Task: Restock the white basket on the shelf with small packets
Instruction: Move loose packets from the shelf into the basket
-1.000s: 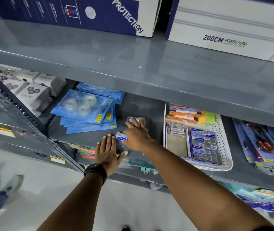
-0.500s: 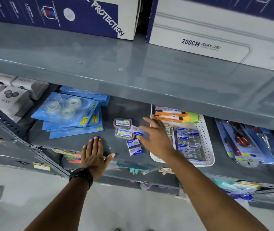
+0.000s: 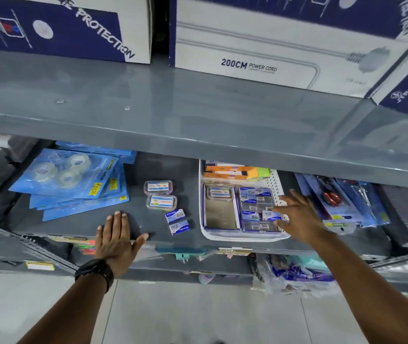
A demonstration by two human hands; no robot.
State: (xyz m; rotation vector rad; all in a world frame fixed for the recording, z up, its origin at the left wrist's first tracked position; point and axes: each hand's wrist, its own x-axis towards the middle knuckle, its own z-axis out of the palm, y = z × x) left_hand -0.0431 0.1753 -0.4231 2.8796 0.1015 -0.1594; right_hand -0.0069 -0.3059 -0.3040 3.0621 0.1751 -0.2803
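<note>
We see the white basket [image 3: 278, 181] sitting on the grey shelf [image 3: 78, 227], between the loose stock in the middle and some blue blister packs with red-handled scissors [image 3: 332, 198] to its right. Our right hand [image 3: 300, 216] reaches over the basket's right front corner, fingers pinched on a small blue-and-white packet [image 3: 271, 216] that sits just above the rows of like packets [image 3: 255, 209] already filling the basket's right half. The basket's left half holds one clear case [image 3: 220, 192] at the back and is otherwise bare; orange boxes [image 3: 225, 172] lie along the rear. Our left hand [image 3: 116, 238] lies flat on the shelf's front edge, fingers spread and holding nothing, a black watch [image 3: 96, 271] on the wrist. Between our hands, two more blue packets [image 3: 177, 220] and two clear plastic cases [image 3: 160, 194] rest on the shelf, beside blue packs of tape rolls [image 3: 68, 180]
</note>
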